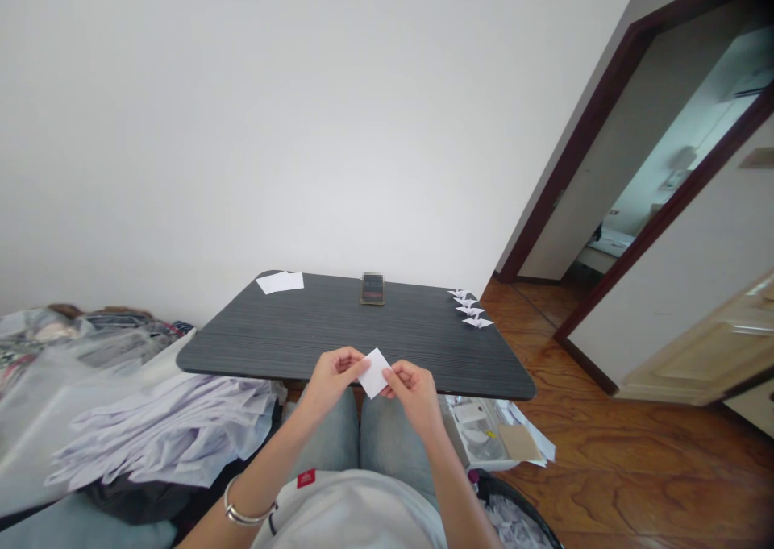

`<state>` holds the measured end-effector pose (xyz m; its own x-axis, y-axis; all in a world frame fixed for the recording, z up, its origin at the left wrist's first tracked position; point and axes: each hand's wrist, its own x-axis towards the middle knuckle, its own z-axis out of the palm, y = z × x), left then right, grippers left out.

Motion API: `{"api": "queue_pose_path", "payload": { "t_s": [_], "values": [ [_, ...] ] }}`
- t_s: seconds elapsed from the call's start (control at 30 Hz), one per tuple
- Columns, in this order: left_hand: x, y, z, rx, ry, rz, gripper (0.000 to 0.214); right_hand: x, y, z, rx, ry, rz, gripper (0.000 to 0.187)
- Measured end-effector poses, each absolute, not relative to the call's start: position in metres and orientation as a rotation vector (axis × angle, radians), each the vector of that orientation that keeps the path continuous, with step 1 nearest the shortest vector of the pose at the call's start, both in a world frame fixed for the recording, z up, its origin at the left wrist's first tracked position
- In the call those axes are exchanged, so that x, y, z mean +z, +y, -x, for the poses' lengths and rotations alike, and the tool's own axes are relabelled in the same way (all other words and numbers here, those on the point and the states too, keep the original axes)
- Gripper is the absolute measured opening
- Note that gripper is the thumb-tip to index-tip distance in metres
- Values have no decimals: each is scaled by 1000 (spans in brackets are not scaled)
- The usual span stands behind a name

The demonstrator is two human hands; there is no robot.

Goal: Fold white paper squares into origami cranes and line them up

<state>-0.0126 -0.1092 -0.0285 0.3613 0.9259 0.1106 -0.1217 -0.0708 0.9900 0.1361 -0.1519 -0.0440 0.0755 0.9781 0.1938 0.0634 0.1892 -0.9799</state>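
A small white folded paper square (pixel 374 374), turned corner-up like a diamond, is held over the near edge of the dark table (pixel 339 331). My left hand (pixel 340 374) pinches its left side between thumb and fingers. On the opposite side, my right hand (pixel 413 389) grips the lower right edge with the thumb on top. Several white folded paper cranes (pixel 475 311) stand in a row along the table's right end. White paper sheets (pixel 280 282) lie at the far left corner.
A phone (pixel 372 289) leans upright near the table's back edge. Piled white cloth (pixel 175 428) lies left of my legs. Below the table's right side are a box of small items (pixel 484 436) and a bin with paper scraps (pixel 513 521). A doorway opens at right.
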Motion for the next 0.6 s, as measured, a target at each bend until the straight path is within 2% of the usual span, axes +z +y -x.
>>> {"api": "queue_pose_path", "payload": {
  "t_s": [0.37, 0.6],
  "values": [
    [-29, -111, 5, 986, 753, -1291, 26, -42, -152, -136, 1047, -1266, 1126, 28],
    [-31, -112, 5, 1080, 781, -1334, 30, -46, -151, -131, 1283, -1312, 1161, 33]
  ]
}}
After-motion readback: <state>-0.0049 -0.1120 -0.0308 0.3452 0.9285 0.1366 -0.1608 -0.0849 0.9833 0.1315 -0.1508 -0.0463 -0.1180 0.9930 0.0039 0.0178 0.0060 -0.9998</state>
